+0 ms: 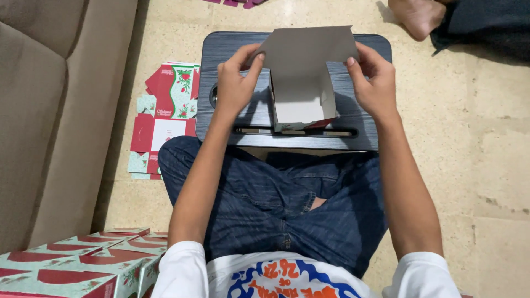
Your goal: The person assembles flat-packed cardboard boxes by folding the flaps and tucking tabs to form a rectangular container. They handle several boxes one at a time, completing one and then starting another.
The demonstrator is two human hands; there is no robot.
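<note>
Hands, left (234,83) and right (375,83), pinch grey cardboard box (303,77) flap, fingers closed

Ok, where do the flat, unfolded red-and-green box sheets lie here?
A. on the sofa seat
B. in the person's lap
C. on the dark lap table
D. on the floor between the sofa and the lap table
D: the flat box sheets lie on the floor, with the sofa on one side and the lap table on the other.

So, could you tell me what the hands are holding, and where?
Both hold a half-folded cardboard box: left hand at its top flap's left corner, right hand at the right.
</note>
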